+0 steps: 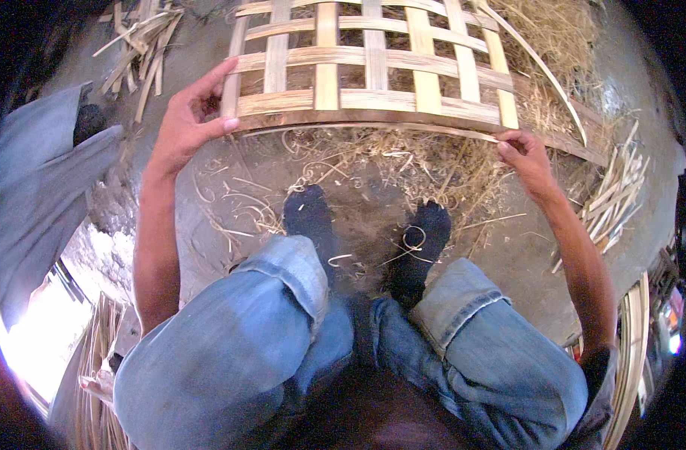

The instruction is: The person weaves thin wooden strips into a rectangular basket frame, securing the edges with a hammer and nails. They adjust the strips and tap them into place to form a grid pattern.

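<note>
A woven lattice panel [326, 56] of flat, pale wooden or bamboo strips lies in front of me, running out of the top of the view. Its near-left corner is in my left hand [184, 124], thumb by the near edge and fingers along the left side. A thin, narrow strip [373, 127] stretches along the panel's near edge, bowing slightly. At the near-right corner, my right hand [525, 156] pinches this strip's end between thumb and fingers. The left end of the strip reaches close to my left thumb.
Curled shavings [403, 161] litter the ground around my dark-covered feet [425, 240]. Loose strips lie in a pile [609, 199] at right and another pile [144, 41] at far left. A board [572, 146] extends right of the panel. Blue-grey cloth [39, 172] is at left.
</note>
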`<action>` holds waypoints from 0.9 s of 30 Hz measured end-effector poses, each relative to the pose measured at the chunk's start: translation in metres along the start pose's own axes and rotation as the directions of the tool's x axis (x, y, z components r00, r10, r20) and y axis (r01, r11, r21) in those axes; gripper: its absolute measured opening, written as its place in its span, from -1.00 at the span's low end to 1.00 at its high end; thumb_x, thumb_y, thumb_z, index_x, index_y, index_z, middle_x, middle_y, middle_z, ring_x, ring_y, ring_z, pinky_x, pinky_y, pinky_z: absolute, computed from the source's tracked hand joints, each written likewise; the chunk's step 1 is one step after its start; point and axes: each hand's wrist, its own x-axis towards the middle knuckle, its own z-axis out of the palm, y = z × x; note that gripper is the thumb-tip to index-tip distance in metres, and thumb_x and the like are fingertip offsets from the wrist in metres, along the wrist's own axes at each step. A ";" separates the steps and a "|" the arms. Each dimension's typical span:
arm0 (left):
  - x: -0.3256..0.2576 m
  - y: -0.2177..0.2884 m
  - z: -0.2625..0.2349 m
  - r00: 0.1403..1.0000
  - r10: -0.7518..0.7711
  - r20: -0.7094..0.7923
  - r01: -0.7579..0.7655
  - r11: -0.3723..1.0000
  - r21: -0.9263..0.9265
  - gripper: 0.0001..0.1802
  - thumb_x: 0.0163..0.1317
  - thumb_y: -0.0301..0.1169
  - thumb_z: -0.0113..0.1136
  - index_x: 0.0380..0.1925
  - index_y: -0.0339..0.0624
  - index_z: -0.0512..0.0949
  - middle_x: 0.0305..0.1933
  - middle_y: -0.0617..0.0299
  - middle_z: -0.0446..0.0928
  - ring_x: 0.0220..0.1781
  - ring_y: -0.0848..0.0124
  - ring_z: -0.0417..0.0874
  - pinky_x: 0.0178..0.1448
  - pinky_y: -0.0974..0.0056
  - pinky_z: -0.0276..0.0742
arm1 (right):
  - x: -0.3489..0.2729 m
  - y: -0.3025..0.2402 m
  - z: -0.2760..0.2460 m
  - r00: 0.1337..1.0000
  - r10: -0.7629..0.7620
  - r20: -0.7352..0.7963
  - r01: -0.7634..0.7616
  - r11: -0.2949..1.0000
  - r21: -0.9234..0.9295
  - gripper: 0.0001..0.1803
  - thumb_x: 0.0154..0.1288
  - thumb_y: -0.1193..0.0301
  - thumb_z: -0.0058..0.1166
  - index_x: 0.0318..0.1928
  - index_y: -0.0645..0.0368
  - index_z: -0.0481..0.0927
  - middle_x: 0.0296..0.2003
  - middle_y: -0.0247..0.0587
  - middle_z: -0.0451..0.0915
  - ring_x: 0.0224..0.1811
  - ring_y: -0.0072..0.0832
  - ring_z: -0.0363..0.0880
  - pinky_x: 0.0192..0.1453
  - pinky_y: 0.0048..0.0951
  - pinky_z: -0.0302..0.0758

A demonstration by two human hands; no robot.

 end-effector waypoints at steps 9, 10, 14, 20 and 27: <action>0.002 0.004 0.001 1.000 -0.017 -0.006 0.017 1.000 0.005 0.01 -0.14 -0.24 0.53 0.38 -0.24 0.30 -0.08 0.29 0.52 -0.02 0.48 0.51 0.18 0.37 0.39 | 0.008 -0.015 0.016 0.989 -0.029 -0.143 0.034 0.999 0.035 -0.61 0.24 0.42 0.28 0.04 0.32 0.55 -0.24 -0.19 0.67 -0.27 -0.52 0.60 -0.09 -0.46 0.57; 0.002 0.002 -0.001 1.000 -0.015 -0.003 0.015 1.000 0.014 0.00 -0.13 -0.25 0.53 0.38 -0.24 0.30 -0.08 0.29 0.52 -0.02 0.48 0.51 0.18 0.37 0.39 | 0.009 -0.020 0.020 0.982 -0.111 -0.154 0.098 0.991 -0.088 -0.59 0.22 0.43 0.29 0.05 0.32 0.58 -0.21 -0.16 0.70 -0.28 -0.52 0.63 -0.17 -0.43 0.58; 0.000 -0.002 0.000 1.000 -0.001 -0.007 0.001 1.000 0.025 -0.01 -0.12 -0.31 0.52 0.38 -0.23 0.29 -0.07 0.28 0.51 -0.04 0.48 0.51 0.18 0.36 0.39 | 0.008 -0.021 0.021 0.961 -0.263 -0.089 0.186 0.849 -0.495 -0.73 0.18 0.43 0.30 -0.10 0.21 0.68 -0.25 -0.14 0.69 -0.30 -0.54 0.65 -0.20 -0.44 0.55; 0.000 -0.002 0.009 0.999 -0.021 -0.028 0.021 1.000 0.011 -0.01 -0.11 -0.33 0.51 0.39 -0.21 0.28 -0.06 0.28 0.52 -0.03 0.48 0.51 0.18 0.36 0.40 | 0.024 -0.017 0.009 0.926 -0.378 -0.016 0.326 0.818 -0.473 -0.81 0.31 0.48 0.12 -0.14 0.35 0.61 -0.36 -0.26 0.57 -0.42 -0.54 0.61 -0.34 -0.53 0.51; -0.003 -0.003 0.008 0.999 -0.025 -0.022 0.026 0.999 0.041 0.00 -0.09 -0.29 0.51 0.40 -0.21 0.26 -0.03 0.25 0.53 -0.02 0.47 0.52 0.19 0.33 0.41 | 0.030 -0.048 0.008 0.983 -0.179 0.049 0.182 0.886 -0.426 -0.74 0.32 0.45 0.10 -0.06 0.37 0.59 -0.33 -0.25 0.58 -0.46 -0.60 0.59 -0.40 -0.57 0.52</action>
